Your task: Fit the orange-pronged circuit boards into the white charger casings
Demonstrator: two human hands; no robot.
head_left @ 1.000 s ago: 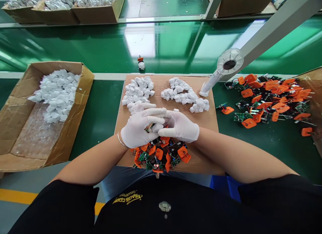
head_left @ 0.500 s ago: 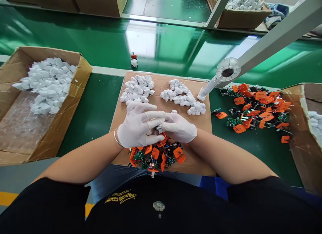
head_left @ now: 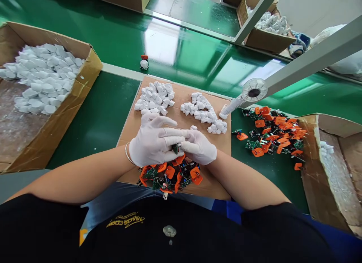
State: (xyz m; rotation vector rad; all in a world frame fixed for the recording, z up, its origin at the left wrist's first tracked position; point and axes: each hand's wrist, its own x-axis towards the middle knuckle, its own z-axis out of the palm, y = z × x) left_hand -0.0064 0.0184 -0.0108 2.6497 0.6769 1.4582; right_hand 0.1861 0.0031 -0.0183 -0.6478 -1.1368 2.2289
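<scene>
White gloves cover both hands, which meet over the cardboard sheet [head_left: 217, 180]. My left hand [head_left: 155, 142] is closed around a small green circuit board [head_left: 176, 148], its fingertips touching the other hand. My right hand [head_left: 200, 146] pinches at the same board from the right; the fingers partly hide the piece. Just below them lies a pile of orange parts with circuit boards [head_left: 169, 173]. Beyond the hands sit a heap of white pieces [head_left: 155, 97] on the left and another white heap [head_left: 202, 108] on the right.
A cardboard box of white pieces [head_left: 90, 66] stands at the left, another box [head_left: 311, 142] at the right. Beside it lie more orange parts [head_left: 278, 131]. A clear plastic fan-like object [head_left: 253, 90] leans near a metal post [head_left: 305, 57]. One assembled piece [head_left: 144, 62] stands behind the sheet.
The view has shifted and tilted slightly. The green board between my fingers now shows more clearly; both hands remain together over the pile.
</scene>
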